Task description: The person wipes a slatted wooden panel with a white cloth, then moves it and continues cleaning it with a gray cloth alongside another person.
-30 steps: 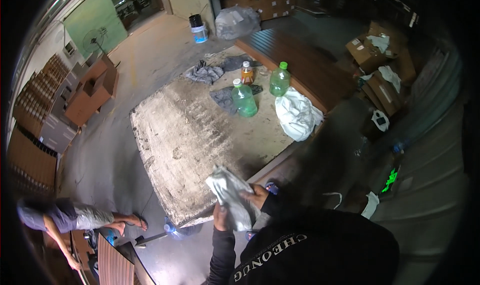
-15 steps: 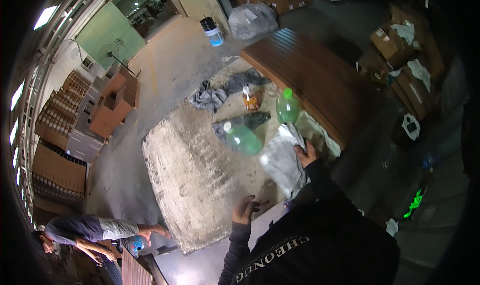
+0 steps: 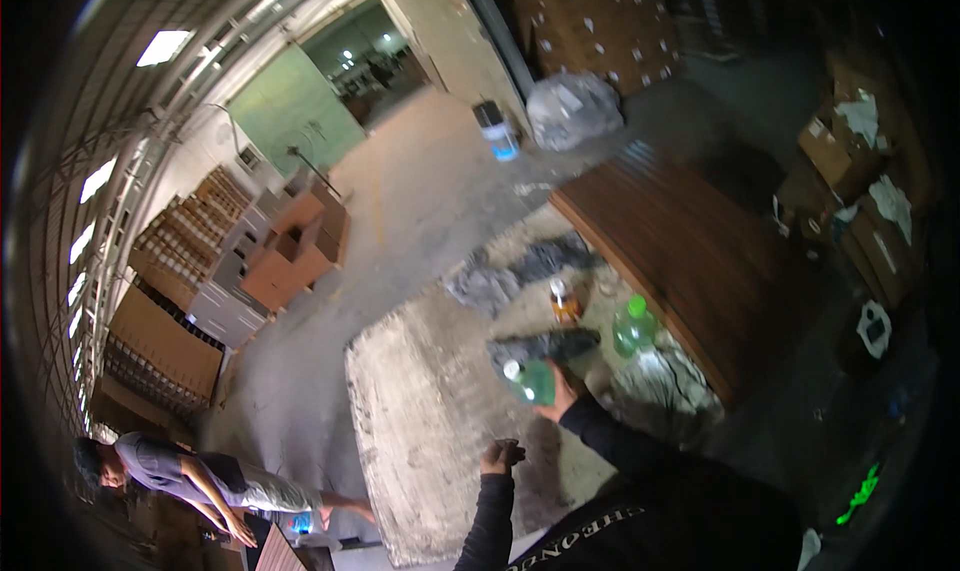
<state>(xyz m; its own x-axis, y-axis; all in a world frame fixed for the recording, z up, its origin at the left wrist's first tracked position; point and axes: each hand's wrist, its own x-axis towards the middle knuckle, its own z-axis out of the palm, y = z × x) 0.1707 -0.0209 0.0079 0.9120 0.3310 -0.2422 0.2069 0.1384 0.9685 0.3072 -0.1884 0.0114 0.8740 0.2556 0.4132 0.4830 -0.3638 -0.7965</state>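
Right hand [image 3: 564,393] moves from the crumpled silvery wrap [image 3: 660,379], now beside the brown panel [image 3: 665,261], to the white-capped green bottle [image 3: 534,382] left of that panel, grasping its lower end. A slack, one-sided grip could let it slip; whether the left hand [image 3: 497,458] holds anything cannot be told.

A board [image 3: 690,261] lies right of the bottles [image 3: 532,383]

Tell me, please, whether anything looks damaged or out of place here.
The pale work surface looks patchy and worn. At the right, cardboard boxes lie heaped askew, with whitish scraps on them. I see no clear spill.
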